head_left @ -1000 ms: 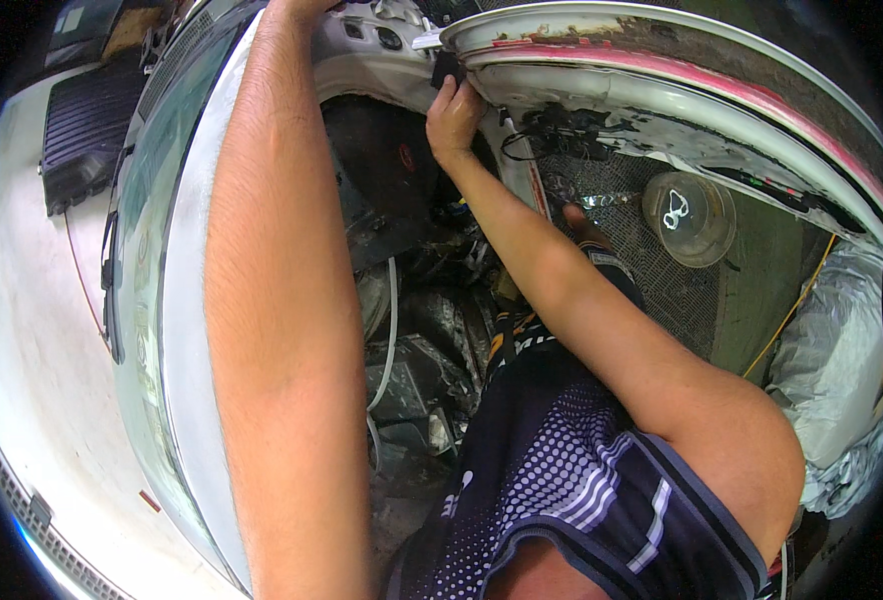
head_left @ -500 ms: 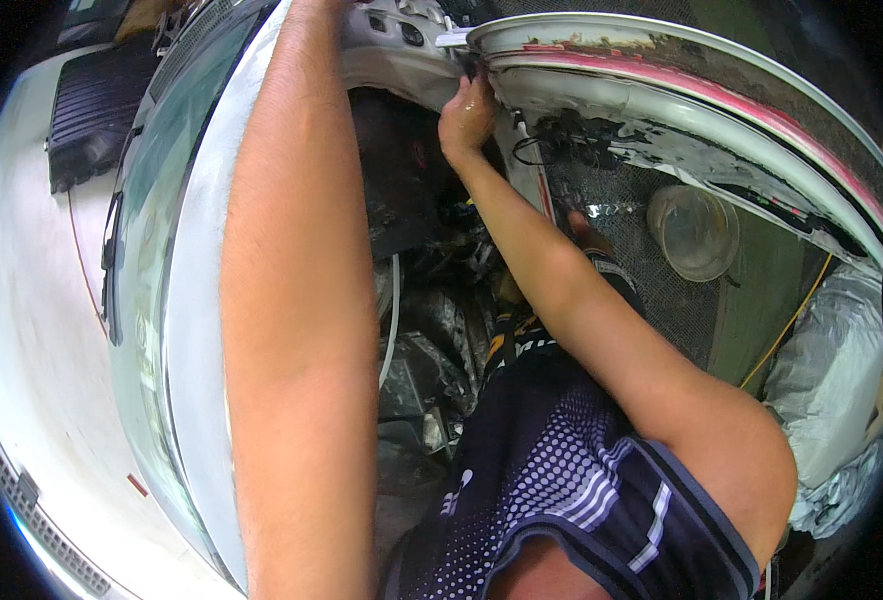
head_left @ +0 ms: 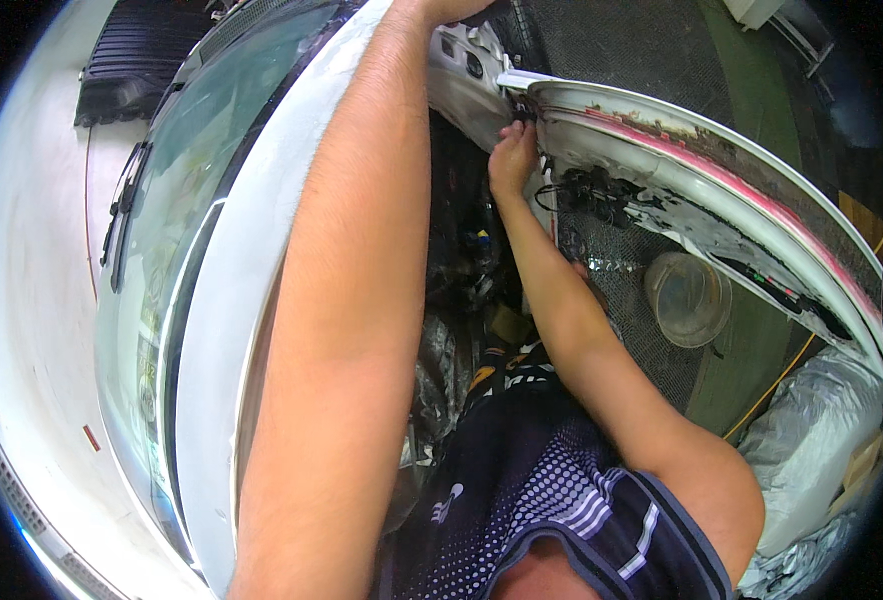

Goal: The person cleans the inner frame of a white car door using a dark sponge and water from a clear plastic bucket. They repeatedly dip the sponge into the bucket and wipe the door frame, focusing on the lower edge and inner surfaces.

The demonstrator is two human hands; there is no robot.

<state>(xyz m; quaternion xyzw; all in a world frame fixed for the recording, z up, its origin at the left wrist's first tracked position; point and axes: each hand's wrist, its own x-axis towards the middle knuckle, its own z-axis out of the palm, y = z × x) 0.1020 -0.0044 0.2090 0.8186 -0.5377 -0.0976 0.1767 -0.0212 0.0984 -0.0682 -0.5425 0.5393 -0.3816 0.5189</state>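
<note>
My left arm reaches far forward along the car's white door-frame pillar (head_left: 237, 270). Only part of my left hand (head_left: 452, 8) shows at the top edge, and its fingers are cut off. Farther right, my right hand (head_left: 515, 160) is raised at the hinge side of the open car door (head_left: 702, 150). Its fingers are curled together against a small dark part (head_left: 525, 112) in the gap between door and body; what exactly they grip is hidden. Close by that hand, a black cable (head_left: 550, 193) loops out toward the door.
Left of my arm lies the windshield (head_left: 212, 160) with its wiper (head_left: 122, 215). A clear bucket (head_left: 689, 300) stands on the floor past the door. Silvery plastic sheeting (head_left: 812, 420) is heaped at right, near a yellow cord (head_left: 770, 388). A black ribbed panel (head_left: 147, 60) lies far left.
The view has shifted, so door, bucket and arms sit differently in it. Part of my left hand now shows at the top edge. My right hand stays at the door's hinge side.
</note>
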